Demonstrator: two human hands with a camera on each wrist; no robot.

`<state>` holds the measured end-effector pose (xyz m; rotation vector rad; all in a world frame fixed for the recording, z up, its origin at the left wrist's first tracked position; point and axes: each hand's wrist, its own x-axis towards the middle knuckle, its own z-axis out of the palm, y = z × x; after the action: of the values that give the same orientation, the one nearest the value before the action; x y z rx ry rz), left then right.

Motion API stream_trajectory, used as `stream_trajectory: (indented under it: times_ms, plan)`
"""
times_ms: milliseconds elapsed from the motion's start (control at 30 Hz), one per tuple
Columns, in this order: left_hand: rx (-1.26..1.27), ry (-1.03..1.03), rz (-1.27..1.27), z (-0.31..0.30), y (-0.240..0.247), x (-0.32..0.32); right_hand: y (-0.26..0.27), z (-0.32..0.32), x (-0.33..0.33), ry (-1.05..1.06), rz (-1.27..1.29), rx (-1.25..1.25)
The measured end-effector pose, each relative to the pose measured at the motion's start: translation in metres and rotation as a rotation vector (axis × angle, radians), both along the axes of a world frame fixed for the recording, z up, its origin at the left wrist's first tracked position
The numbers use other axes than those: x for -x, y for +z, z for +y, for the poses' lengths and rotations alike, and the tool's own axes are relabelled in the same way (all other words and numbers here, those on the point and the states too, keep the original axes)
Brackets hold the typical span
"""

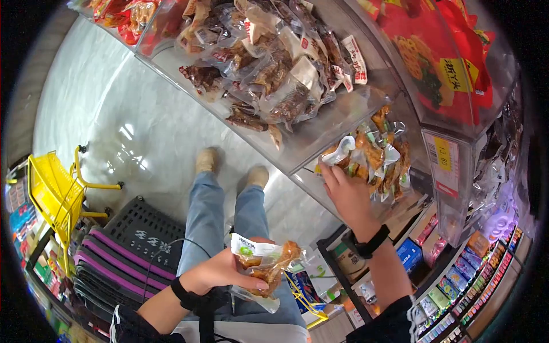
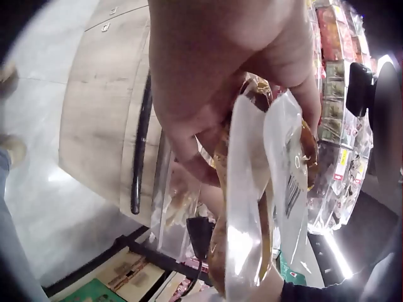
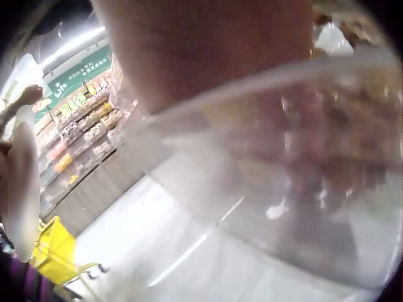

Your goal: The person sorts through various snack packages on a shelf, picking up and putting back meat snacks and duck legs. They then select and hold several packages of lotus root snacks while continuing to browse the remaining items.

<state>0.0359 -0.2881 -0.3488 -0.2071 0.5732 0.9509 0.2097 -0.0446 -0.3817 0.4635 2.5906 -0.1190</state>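
Observation:
My left hand (image 1: 229,271) grips clear packs of browned chicken legs (image 1: 271,266) in front of my lap. In the left wrist view, two white-backed packs (image 2: 249,207) stand side by side under the fingers. My right hand (image 1: 349,197) reaches into a clear bin of similar packs (image 1: 372,151). Its fingertips are at a pack with a white label (image 1: 341,150), the fingers mostly straight. In the right wrist view, the right hand (image 3: 214,50) is blurred, its fingers hidden behind the clear bin wall (image 3: 264,189).
A larger clear bin of dark vacuum-packed meat (image 1: 274,63) lies beyond, with red packets (image 1: 440,63) to the right. A price tag (image 1: 445,163) hangs on the bin corner. Yellow cart (image 1: 57,188) and stacked dark baskets (image 1: 137,240) stand at left. Small goods fill shelves (image 1: 457,286) lower right.

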Motion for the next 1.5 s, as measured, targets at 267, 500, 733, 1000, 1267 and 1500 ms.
stream_trajectory:
  times_ms: [267, 500, 733, 1000, 1267, 1500]
  plan:
    - [0.001, 0.02, -0.011, 0.002, -0.003, -0.002, 0.005, 0.003, 0.024, 0.228, -0.092, -0.089]
    - [0.03, 0.03, 0.016, 0.004, -0.006, -0.001, 0.005, 0.003, 0.032, 0.101, -0.055, -0.003]
    - [0.03, 0.042, 0.022, 0.007, -0.008, -0.002, 0.003, 0.005, 0.049, 0.169, -0.128, 0.009]
    - [0.008, 0.052, 0.029, 0.005, -0.015, -0.005, 0.015, 0.019, 0.012, -0.146, 0.222, 0.275]
    - [0.049, 0.075, 0.036, 0.006, -0.018, -0.003, 0.095, -0.008, 0.02, -1.579, 0.754, 1.1]
    - [-0.029, 0.181, -0.062, 0.01, -0.018, 0.003, 0.107, -0.04, 0.037, -1.592, 0.741, 1.154]
